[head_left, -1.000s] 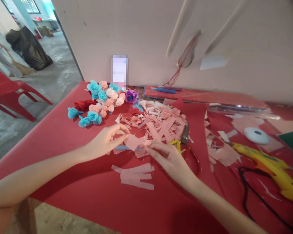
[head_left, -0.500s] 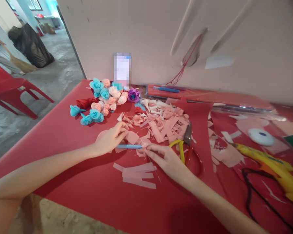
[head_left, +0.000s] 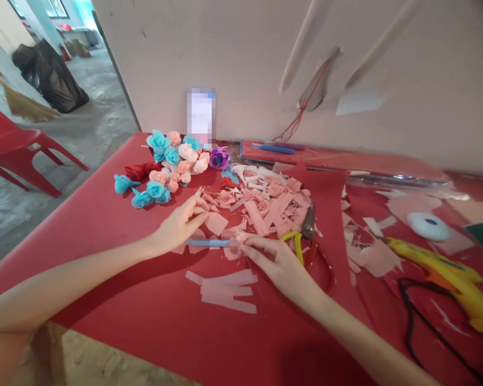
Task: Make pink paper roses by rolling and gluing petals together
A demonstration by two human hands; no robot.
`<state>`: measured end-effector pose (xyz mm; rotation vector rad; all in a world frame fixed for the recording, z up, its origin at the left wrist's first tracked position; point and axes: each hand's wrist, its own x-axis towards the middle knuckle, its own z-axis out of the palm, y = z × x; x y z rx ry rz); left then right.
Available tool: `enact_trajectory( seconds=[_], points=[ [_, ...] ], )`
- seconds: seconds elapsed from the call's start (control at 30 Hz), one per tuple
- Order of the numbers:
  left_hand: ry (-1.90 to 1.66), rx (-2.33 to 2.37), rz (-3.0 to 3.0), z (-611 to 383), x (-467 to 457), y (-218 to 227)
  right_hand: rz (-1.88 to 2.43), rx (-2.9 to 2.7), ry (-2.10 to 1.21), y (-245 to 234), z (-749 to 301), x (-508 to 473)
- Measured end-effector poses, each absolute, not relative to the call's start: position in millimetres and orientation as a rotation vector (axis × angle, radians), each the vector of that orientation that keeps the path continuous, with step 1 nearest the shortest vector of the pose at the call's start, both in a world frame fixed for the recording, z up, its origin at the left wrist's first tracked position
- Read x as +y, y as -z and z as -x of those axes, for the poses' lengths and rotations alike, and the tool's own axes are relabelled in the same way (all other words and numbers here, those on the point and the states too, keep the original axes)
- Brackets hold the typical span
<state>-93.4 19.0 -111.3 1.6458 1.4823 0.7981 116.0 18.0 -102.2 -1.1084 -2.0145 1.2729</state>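
My left hand (head_left: 187, 220) has thumb and fingers pinched on a pale pink paper petal (head_left: 216, 223). In my right hand (head_left: 273, 256) the fingertips are closed on a small pink paper flower (head_left: 239, 237). Between the hands, a light blue pen (head_left: 209, 243) lies across pink paper pieces, its right end close to the flower. Below it rest several pale paper strips (head_left: 229, 290). Pliers (head_left: 298, 244) with one yellow and one red handle lie just beyond my right hand, which partly hides them.
A heap of pink paper scraps (head_left: 271, 198) lies beyond my hands. Finished paper flowers (head_left: 172, 155) cluster at the back left near a blurred phone (head_left: 201, 115). To the right are a yellow glue gun (head_left: 438, 268) with a dark cord and a white oval object (head_left: 429, 226).
The petal in my left hand has shifted slightly up. My right hand and the flower have moved very little. The blue pen sits slightly further left.
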Motion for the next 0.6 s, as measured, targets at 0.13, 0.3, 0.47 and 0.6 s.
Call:
enact_trajectory(
  seconds=[0.13, 0.3, 0.47, 0.6],
  points=[
    [-0.815, 1.423, -1.664, 89.5, 6.1, 92.7, 1.058, -1.957, -1.173, 93.1, -118.8, 13.8],
    [-0.799, 1.395, -1.789, 78.6, -12.7, 68.2, 0.937, -1.933, -1.087, 77.5, -119.9, 2.5],
    [-0.851, 1.300, -1.841, 67.0, -20.0, 51.1, 0.808, -1.940, -0.895, 61.1, -121.1, -6.8],
    [-1.004, 1.035, -1.695, 53.5, -23.7, 42.2, 0.653, -1.932, -0.583, 53.4, -128.3, -8.8]
  ],
)
